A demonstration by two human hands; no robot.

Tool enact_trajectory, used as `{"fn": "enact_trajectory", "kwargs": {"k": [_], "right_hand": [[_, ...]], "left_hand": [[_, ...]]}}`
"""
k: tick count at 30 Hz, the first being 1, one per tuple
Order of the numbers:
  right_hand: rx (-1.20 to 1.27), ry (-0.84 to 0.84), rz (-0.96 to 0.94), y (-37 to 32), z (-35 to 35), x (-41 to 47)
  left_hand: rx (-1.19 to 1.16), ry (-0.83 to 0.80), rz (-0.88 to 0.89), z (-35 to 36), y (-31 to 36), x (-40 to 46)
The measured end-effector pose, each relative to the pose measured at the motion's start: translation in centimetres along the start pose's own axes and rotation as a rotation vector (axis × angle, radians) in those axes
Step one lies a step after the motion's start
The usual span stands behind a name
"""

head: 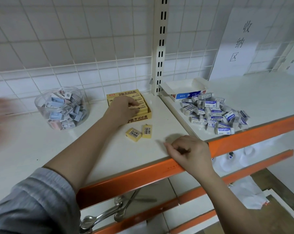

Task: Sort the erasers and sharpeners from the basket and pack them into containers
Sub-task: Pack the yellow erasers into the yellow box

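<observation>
The left hand (124, 108) reaches into the yellow box (139, 118) at the back of the white shelf (41, 149), its fingers bent down onto the yellow erasers (143, 107) packed in rows inside; whether it grips one or only presses on them I cannot tell; the grey sleeve (33, 200) is pushed up the forearm. The right hand (188, 152) rests on the shelf's orange front edge (143, 176), fingers loosely curled and holding nothing. Two loose yellow erasers (139, 133) lie on the shelf just in front of the box, side by side, barcodes up; to the left stands a clear round tub (61, 108) filled with sharpeners in grey, blue and pink; on the right shelf section a heap of blue-and-white wrapped erasers (213, 114) lies beside an open white-and-blue carton (185, 92); a paper sign (241, 43) hangs on the wire grid behind; spoons (100, 217) lie on the lower shelf.
</observation>
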State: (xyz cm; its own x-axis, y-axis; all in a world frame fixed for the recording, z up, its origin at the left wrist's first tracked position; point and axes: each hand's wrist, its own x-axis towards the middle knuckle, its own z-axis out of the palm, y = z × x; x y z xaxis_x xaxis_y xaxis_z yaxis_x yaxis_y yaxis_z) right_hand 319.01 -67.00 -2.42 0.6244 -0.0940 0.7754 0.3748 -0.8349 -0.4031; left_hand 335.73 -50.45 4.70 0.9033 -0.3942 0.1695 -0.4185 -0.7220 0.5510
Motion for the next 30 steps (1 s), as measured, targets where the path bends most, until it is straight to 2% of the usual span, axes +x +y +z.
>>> {"fn": "enact_trajectory", "kwargs": {"k": [4, 9, 13, 16, 18, 24, 27, 30], "right_hand": [[0.009, 0.009, -0.010, 0.0, 0.1, 0.0], [-0.008, -0.001, 0.011, 0.0, 0.0, 0.1], [0.000, -0.035, 0.024, -0.1, -0.2, 0.2], [0.003, -0.067, 0.043, -0.2, -0.3, 0.2], [0.000, -0.090, 0.062, -0.4, -0.4, 0.3], [0.004, -0.153, 0.046, -0.8, -0.9, 0.8], [-0.013, -0.190, 0.084, -1.4, -1.0, 1.7], [-0.022, -0.394, 0.186, -2.2, -0.9, 4.4]], "left_hand": [[0.003, -0.012, 0.061, -1.7, 0.3, -2.0], [0.106, -0.222, 0.129, -3.1, 0.0, -5.6], [0.140, -0.346, 0.105, -1.8, -1.1, -6.9], [0.074, -0.272, 0.081, -1.2, -1.4, -7.1], [0.144, -0.207, 0.104, -0.9, -1.5, -7.0], [0.167, -0.175, 0.100, -1.3, -1.0, -8.1], [0.066, -0.114, 0.053, -2.2, -1.6, -9.6], [-0.036, -0.035, 0.012, -3.2, -2.1, -11.5]]}}
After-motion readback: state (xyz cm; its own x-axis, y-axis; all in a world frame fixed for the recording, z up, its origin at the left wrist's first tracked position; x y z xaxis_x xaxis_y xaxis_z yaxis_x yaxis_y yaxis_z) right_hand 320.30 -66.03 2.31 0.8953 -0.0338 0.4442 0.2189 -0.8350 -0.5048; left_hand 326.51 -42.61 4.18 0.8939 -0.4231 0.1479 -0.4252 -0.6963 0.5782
